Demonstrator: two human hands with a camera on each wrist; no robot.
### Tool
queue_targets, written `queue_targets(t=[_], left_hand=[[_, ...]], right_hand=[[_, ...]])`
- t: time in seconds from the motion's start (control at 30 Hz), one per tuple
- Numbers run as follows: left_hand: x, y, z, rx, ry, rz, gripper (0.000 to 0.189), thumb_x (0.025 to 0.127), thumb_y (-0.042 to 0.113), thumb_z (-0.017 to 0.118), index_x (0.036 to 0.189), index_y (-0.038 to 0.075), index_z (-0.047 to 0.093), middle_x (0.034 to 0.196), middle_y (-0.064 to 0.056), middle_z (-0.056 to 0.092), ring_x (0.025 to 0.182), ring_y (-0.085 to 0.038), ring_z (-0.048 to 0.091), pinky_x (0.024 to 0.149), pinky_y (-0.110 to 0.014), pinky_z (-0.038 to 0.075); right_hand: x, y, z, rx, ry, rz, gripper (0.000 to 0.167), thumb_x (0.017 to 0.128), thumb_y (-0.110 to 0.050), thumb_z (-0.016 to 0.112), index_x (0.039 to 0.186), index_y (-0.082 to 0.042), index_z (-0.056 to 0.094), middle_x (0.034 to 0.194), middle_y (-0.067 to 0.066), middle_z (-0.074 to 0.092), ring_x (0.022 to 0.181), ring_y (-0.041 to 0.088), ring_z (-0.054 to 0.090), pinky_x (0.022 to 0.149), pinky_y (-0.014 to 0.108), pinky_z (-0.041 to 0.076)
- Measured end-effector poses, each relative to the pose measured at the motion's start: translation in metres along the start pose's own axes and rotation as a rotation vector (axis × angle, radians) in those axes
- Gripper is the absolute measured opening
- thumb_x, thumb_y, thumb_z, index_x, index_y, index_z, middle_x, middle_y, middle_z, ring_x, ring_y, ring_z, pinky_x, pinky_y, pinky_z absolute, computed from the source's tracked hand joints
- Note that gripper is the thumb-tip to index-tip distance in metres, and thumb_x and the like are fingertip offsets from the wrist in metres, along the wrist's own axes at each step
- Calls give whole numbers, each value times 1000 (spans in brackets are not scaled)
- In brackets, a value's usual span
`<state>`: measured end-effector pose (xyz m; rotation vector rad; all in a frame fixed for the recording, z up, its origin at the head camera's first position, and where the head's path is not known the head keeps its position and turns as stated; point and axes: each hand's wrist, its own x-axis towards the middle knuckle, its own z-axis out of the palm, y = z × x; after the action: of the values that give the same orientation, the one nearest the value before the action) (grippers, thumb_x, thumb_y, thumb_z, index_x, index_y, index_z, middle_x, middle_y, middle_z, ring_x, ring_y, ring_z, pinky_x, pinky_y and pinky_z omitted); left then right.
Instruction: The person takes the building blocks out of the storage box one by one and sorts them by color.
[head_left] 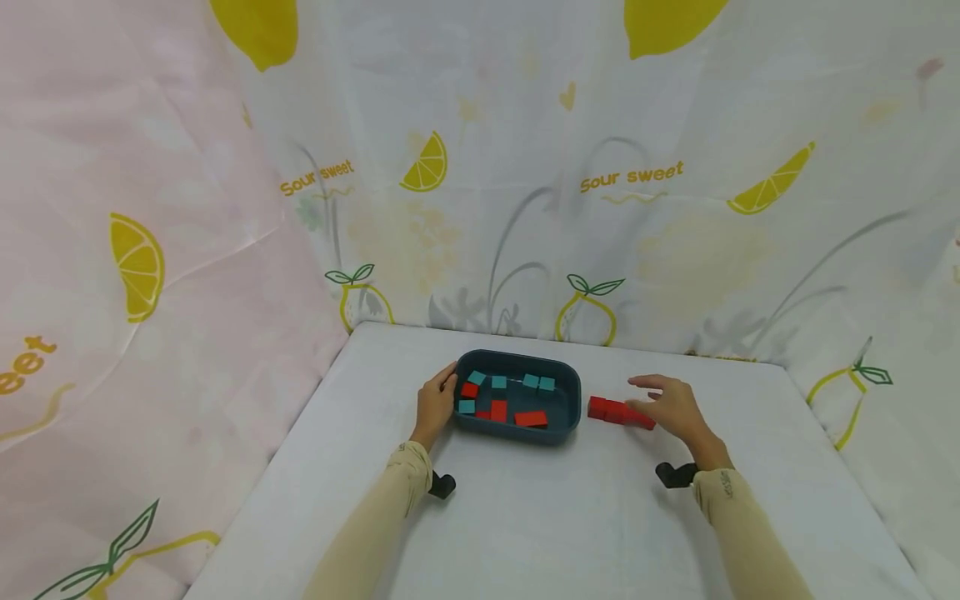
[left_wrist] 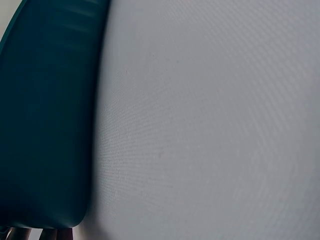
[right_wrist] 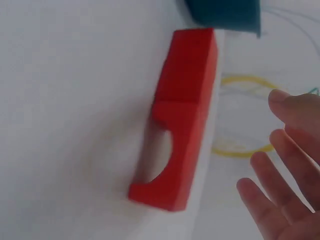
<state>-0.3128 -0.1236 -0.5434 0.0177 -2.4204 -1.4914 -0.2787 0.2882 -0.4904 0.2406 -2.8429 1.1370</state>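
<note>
A dark teal bin holds several small light-teal blocks and red blocks. At its left end my left hand grips the bin's side; in the left wrist view only slivers of the fingers show beyond the bin wall. To the right of the bin, red blocks lie in a row on the table. One is an arch block with a half-round cutout. My right hand hovers beside the row, fingers spread and apart from the blocks, holding nothing.
A white cloth covers the table. Lemon-printed curtains stand behind the table and at both sides. Black wrist mounts sit at both cuffs. The bin's corner lies close to the red row's end.
</note>
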Motion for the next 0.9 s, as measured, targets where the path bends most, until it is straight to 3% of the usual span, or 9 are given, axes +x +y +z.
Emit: queue_targets(t=[0.23,0.5,0.7,0.9], left_hand=[[0,0,0,-6,3,-7,35,101,18,54,135,10,61,131,-13,60,124,-30,54,103,-47,42],[-1,2,1,0,3,-7,35,102,18,53,135,9,60,132,-13,59,125,-30,54,104,-47,42],[0,2,0,2,6,-3,35,102,17,53,135,9,60,132,-14,59,125,-31,54,104,-48,41],[-1,1,0,-11,3,-12,35,102,18,53,135,10,60,132,-14,59,125,-31,53,104,-48,41]], right_hand=[[17,-51,21,78,-17,-149,41,85,-16,77,122,-1,66,120,17,66,106,37,64,88,48,52],[29,-84,62,70,-122,-328,39,80,-8,80,116,4,68,114,18,67,105,34,64,87,43,54],[32,-91,91,-37,-186,-366,39,81,-13,81,116,-1,70,114,10,69,104,26,63,88,41,54],[33,-95,108,-93,-251,-321,36,82,-12,80,115,-2,71,115,8,68,106,24,59,94,44,50]])
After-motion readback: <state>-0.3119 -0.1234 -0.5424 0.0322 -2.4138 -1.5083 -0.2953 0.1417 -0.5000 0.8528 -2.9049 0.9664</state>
